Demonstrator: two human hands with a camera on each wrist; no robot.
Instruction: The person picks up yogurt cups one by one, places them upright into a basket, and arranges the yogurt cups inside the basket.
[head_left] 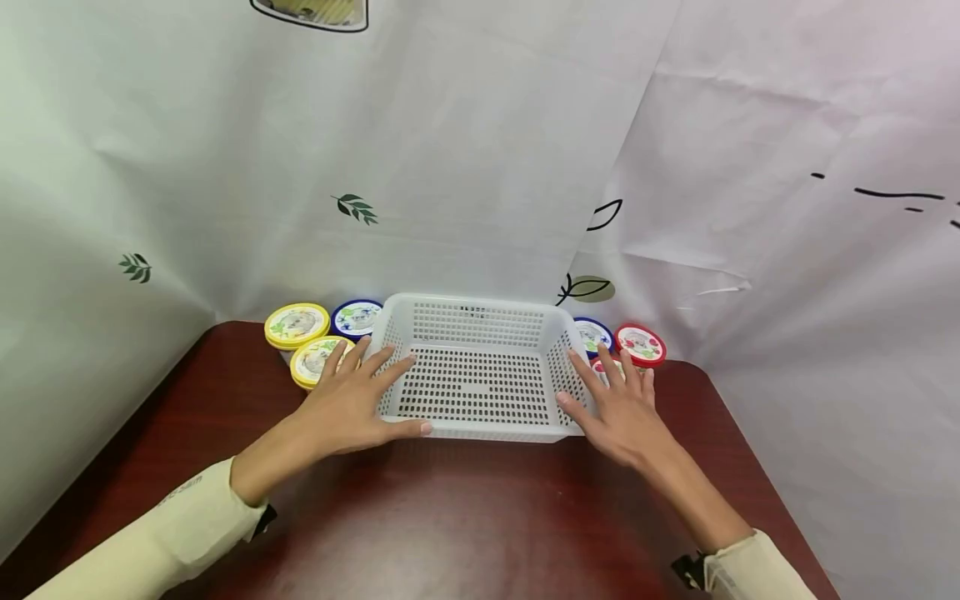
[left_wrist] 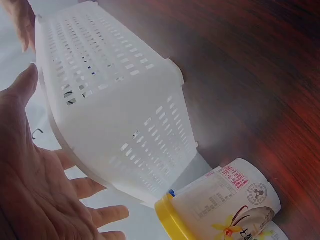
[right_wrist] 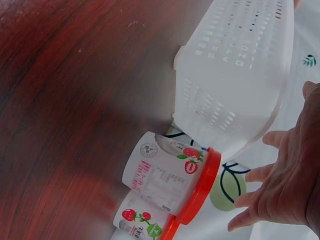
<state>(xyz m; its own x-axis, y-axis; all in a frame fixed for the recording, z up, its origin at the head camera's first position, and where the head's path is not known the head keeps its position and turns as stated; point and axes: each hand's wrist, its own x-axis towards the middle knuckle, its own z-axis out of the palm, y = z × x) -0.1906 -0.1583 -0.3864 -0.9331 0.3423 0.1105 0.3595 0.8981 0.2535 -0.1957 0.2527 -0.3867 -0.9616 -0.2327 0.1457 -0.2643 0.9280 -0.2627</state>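
Background: pale grey-white cloth (head_left: 480, 150), printed with dark green leaf sprigs (head_left: 358, 211) and black outlines, hung behind and beside a dark red-brown table (head_left: 480, 517) with a soft shine. Towards the table's back, roughly centred between left hand (head_left: 348, 408) and right hand (head_left: 624, 417): white plastic basket (head_left: 472, 429). Left end of basket just beside the left hand, right end just beside the right. Left: fingers nearly straight and spread wide apart, palm towards the basket's wall, thumb lying along the near rim in the head view; gripping nothing. Contact of thumb or fingers with the rim: cannot tell for certain. Right: fingers likewise extended, spread wide, palm facing the opposite end, index fingertip right beside the rim in the right wrist view, contact unclear; gripping nothing. Basket upright, long and shallow, rounded at the corners, walls flaring outward to a smooth rim; rows of small rectangular slots through floor and sides; short feet beneath, visible in the wrist views. Just beyond the left end: two tubs with yellow lids (head_left: 297, 323), nearer one partly hidden behind fingers, plus a tub with a blue lid (head_left: 354, 318) close to the basket. Just beyond the right end: another blue-lidded tub (head_left: 592, 335) and two tubs with red lids (head_left: 640, 344), strawberries printed on white sides. Further out: cream sleeves (head_left: 161, 533) on both forearms, dark bands (head_left: 690, 571) showing at the cuffs.
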